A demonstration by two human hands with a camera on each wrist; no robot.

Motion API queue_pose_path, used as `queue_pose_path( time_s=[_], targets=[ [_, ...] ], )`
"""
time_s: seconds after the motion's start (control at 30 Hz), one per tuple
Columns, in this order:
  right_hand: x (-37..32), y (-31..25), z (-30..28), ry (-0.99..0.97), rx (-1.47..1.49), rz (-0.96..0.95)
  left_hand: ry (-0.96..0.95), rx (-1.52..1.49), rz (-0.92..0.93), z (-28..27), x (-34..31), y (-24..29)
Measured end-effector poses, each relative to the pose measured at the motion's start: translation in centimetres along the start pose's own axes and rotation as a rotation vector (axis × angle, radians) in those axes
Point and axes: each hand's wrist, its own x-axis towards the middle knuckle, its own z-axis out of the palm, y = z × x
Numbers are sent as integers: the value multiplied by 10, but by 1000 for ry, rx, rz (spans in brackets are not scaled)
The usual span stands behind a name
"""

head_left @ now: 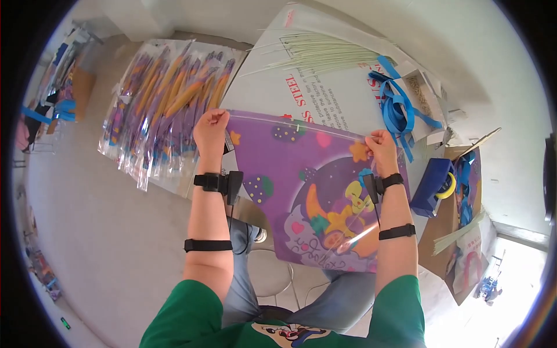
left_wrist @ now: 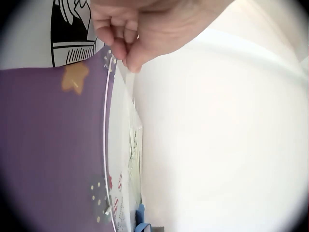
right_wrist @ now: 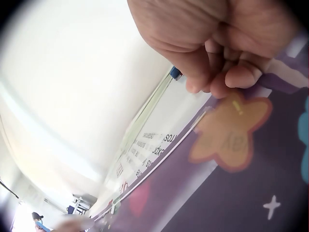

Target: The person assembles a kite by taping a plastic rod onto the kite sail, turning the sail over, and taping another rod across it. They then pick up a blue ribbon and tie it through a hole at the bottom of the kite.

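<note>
A thin purple plastic sheet (head_left: 261, 156), printed with stars, strawberries and a cartoon animal, is held up over the person's lap. Along its upper edge runs a slim white rod (left_wrist: 105, 125), with a small clip-like piece (head_left: 298, 126) near the middle. The left hand (head_left: 210, 134) pinches the sheet's upper left corner between thumb and fingers. Farther along that edge, the right hand (head_left: 382, 152) grips it close to an orange star (right_wrist: 231, 133). In the head view, light glints off the lower right part of the sheet.
Beyond the sheet, a white-covered table (head_left: 261, 87) bears a bundle of pale thin sticks (head_left: 325, 51) and blue ribbons (head_left: 400, 110). Bagged purple and orange pieces (head_left: 168, 98) lie to the left. A blue tape dispenser (head_left: 430, 188) stands at right, beside a cardboard box (head_left: 438, 238).
</note>
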Motion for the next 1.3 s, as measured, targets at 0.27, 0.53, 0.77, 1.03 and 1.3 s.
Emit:
queue_pose_path(
  time_s=[0.27,0.53,0.77,1.03,1.3],
  targets=[
    [4,15,4,64,-75,-21,41,84,-72,0,1,8],
    [8,19,4,60,-58,-25,94,114,-67,-1,2,9],
    [9,22,4,72,-70,-32,55,166,-112,-2,-1,19],
    [14,29,5,99,-148,-57,67,259,-27,0,1,13],
    [11,24,8,147,-327,-74,69,272,4,0,3,6]
  ],
)
